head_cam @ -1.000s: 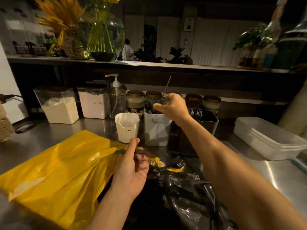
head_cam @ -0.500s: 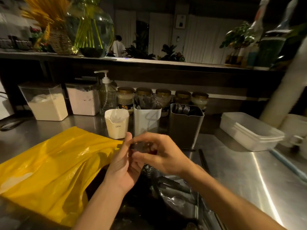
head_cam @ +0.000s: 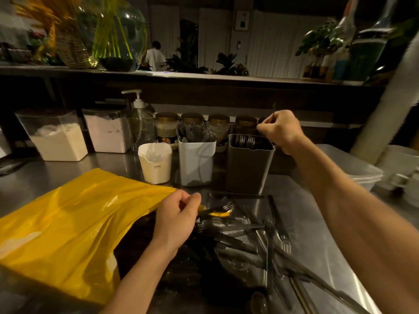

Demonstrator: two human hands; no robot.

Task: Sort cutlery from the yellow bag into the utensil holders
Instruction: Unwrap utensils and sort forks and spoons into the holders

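Note:
The yellow bag (head_cam: pixel 68 225) lies on the steel counter at the left, its mouth facing a pile of dark cutlery (head_cam: pixel 260 241). At the bag's mouth my left hand (head_cam: pixel 176 220) grips the handle of a black fork (head_cam: pixel 221 207), tines pointing right. Three holders stand behind: a cream cup (head_cam: pixel 155 165), a white holder (head_cam: pixel 196 165) full of grey cutlery, and a dark grey holder (head_cam: pixel 248 168) with spoons. My right hand (head_cam: pixel 281 130) hovers over the grey holder's right rear corner, fingers pinched on a thin dark piece of cutlery that is barely visible.
Two clear tubs of white powder (head_cam: pixel 59 137), a pump bottle (head_cam: pixel 140 118) and a row of jars (head_cam: pixel 166 128) line the back. A white plastic tub (head_cam: pixel 353 168) sits at the right. A dark shelf (head_cam: pixel 204 87) overhangs the back.
My right hand has moved from my left hand up and right to above the grey holder. My left hand has dropped to the bag's mouth and now holds a fork.

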